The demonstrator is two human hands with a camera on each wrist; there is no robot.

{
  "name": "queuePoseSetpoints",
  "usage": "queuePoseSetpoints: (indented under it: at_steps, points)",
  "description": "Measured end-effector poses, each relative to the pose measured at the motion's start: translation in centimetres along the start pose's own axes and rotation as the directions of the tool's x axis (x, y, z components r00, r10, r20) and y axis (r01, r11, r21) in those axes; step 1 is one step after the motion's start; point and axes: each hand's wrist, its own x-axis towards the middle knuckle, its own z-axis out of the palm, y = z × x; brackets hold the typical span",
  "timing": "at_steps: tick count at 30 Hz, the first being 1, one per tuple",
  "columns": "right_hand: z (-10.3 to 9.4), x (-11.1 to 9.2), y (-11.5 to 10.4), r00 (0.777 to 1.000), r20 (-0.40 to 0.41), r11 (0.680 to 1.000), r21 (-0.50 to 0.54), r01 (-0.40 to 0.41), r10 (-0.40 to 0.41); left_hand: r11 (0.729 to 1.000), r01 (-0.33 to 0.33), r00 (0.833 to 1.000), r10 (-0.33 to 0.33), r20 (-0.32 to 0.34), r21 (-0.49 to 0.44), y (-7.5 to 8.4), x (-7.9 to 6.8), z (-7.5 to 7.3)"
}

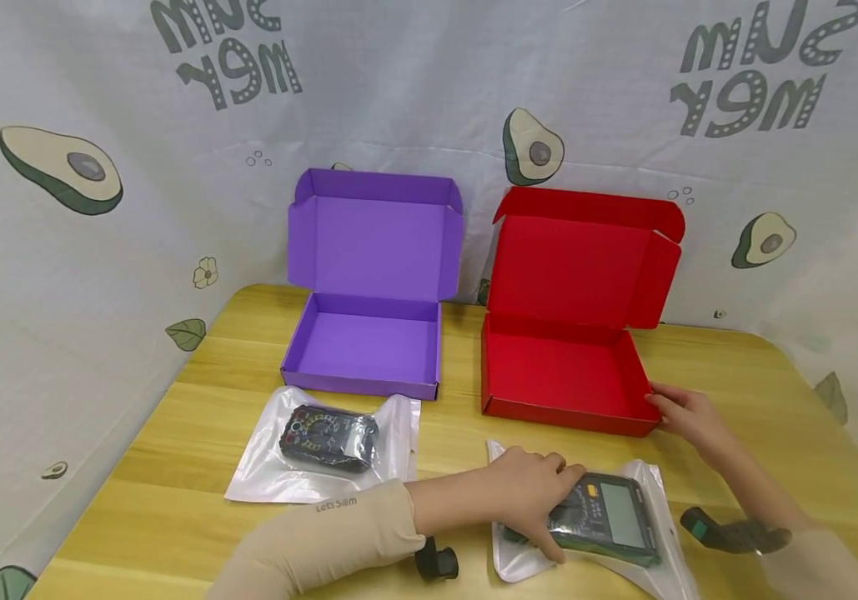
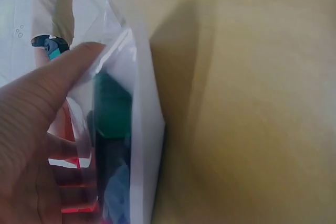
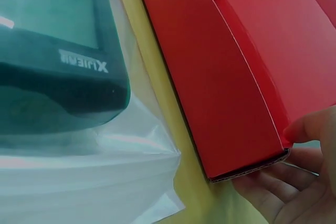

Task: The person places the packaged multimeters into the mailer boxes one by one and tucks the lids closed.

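A dark green multimeter (image 1: pixel 626 512) with a grey screen lies in a clear-and-white plastic bag (image 1: pixel 522 569) on the table's near right. My left hand (image 1: pixel 529 490) reaches over its left end and grips it through the bag, thumb on the near side, fingers across the far side. In the left wrist view the bagged multimeter (image 2: pixel 113 108) stands beside the thumb. At the open red box (image 1: pixel 571 415), my right hand (image 1: pixel 697 423) pinches the near right corner. The right wrist view shows the thumb over the wall's edge and fingers outside it.
Left of the red box stands an open purple box (image 1: pixel 361 387). In front of it a second multimeter (image 1: pixel 328 439), black, lies in its own plastic bag (image 1: pixel 259 471). Behind the wooden table (image 1: pixel 173 450) hangs a printed cloth (image 1: pixel 398 92).
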Motion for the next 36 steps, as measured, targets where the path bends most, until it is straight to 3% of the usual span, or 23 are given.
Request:
queuePoseSetpoints:
  at_steps: [8,18,29,36]
  points:
    - [0.2,-0.4,0.2,1.0,0.003,1.0,0.011,0.0,0.0,0.999,0.023,1.0,-0.023,0.01,0.031,0.5,0.4,0.1]
    - [-0.1,-0.2,0.8,0.999,0.038,0.996,0.086,-0.013,0.009,0.994,-0.021,0.999,0.023,-0.024,0.104,-0.3,1.0,0.0]
    - [-0.1,-0.3,1.5,0.997,0.081,0.982,0.191,-0.004,-0.012,0.998,-0.044,0.999,0.043,-0.01,-0.045,-1.8,0.7,-1.2]
    - [-0.3,-0.4,1.7,0.992,0.116,0.973,0.229,0.013,-0.041,0.994,-0.086,0.996,0.085,-0.017,-0.061,-3.7,0.1,-3.9]
